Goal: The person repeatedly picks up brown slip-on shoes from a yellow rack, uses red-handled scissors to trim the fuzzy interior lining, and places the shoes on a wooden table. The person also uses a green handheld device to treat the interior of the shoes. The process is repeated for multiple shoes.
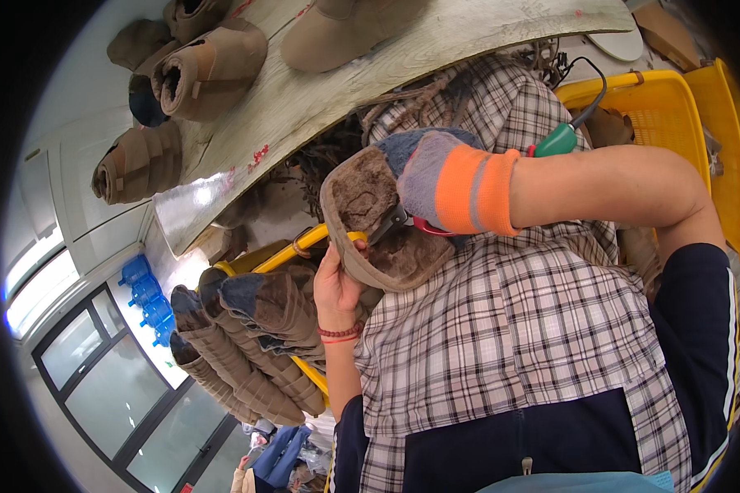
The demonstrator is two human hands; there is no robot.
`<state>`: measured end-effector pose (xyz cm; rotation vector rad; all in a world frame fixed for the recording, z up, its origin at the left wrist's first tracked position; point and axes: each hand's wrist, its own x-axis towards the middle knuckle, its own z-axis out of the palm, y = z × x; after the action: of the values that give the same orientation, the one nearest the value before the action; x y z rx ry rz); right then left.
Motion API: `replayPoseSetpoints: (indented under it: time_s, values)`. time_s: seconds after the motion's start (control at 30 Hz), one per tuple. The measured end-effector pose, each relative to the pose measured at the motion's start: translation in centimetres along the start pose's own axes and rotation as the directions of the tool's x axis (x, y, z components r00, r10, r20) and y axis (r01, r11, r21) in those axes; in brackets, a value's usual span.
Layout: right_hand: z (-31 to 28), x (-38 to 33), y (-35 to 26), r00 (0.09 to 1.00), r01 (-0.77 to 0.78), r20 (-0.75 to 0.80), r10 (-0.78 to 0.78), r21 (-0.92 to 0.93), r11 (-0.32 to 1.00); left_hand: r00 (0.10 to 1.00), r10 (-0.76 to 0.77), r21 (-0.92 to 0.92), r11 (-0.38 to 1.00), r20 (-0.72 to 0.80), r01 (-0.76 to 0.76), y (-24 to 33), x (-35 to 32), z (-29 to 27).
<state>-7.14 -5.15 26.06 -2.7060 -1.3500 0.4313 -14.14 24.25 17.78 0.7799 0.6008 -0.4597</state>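
A brown boot [420, 255] with a fleecy lining is held over my lap, its opening turned toward me. My left hand [335, 281], bare with a yellow cover on a fingertip, grips the rim from the left. My right hand [436, 182], in a grey and orange knit glove, is at the opening's right side. It is closed on what looks like scissors [392, 222], with a dark blade pointing into the lining and a red handle partly hidden under the glove. Behind my right forearm shows a green tool handle [557, 141] with a black cord; its other end is hidden.
Several brown boots [214, 70] stand on the worn workbench [321, 86] ahead. More boots [263, 345] are stacked by a yellow basket's rim [292, 249] at left. A yellow crate [670, 99] stands at right. A checked apron [501, 329] covers my lap.
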Motion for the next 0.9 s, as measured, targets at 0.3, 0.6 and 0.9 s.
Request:
replayPoseSetpoints:
  time_s: [0.3,0.6,0.9]
  values:
    - [-0.2,0.5,-0.3,0.996,0.087,-0.033,-0.088,-0.021,0.996,0.999,0.021,0.065,0.998,0.045,-0.024,0.1,0.1,-0.3]
    - [-2.2,0.4,0.4,0.996,0.001,0.089,0.015,-0.171,0.985,0.989,-0.015,0.087,0.996,0.147,0.002,0.3,-0.1,-0.7]
    - [1.0,-1.0,3.2,0.978,-0.177,-0.128,0.164,-0.091,0.980,0.933,0.161,-0.082,0.987,0.323,-0.141,-1.2,1.5,-2.0]
